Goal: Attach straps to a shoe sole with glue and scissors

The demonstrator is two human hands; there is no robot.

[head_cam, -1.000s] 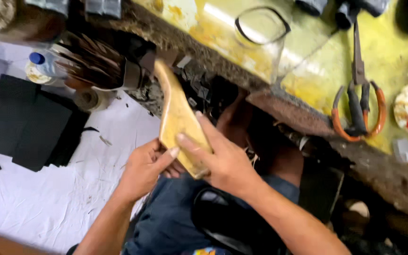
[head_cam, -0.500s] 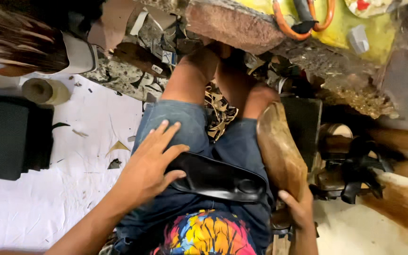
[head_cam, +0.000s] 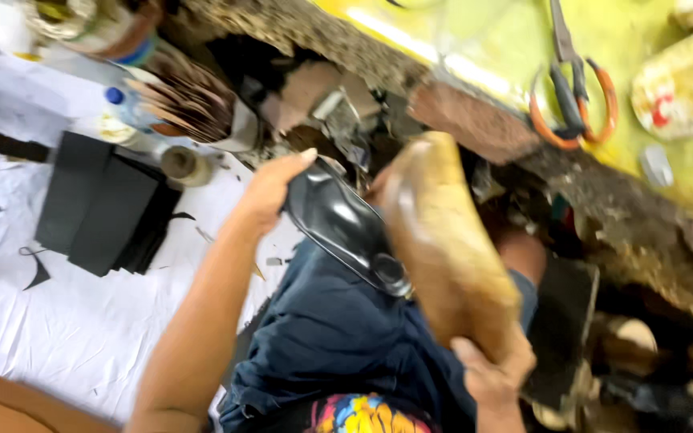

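My left hand [head_cam: 270, 188] grips the end of a glossy black leather shoe upper [head_cam: 346, 224] and holds it above my lap. My right hand [head_cam: 492, 370] clasps the lower end of a tan wooden shoe last [head_cam: 447, 244], which stands tilted right beside the black upper and touches it. Both are raised over my dark blue shorts [head_cam: 338, 337]. The view is blurred by motion.
A worn yellow workbench [head_cam: 475, 48] with a crumbling edge runs across the top, with orange-handled scissors [head_cam: 571, 88] on it. On the white sheet [head_cam: 58, 321] at left lie black leather pieces [head_cam: 98, 204], a tape roll [head_cam: 182, 164] and a bottle [head_cam: 126, 108].
My left hand has lifted the black upper off my lap. My right hand has brought the wooden last up and leftward against it. The view has swung upward.
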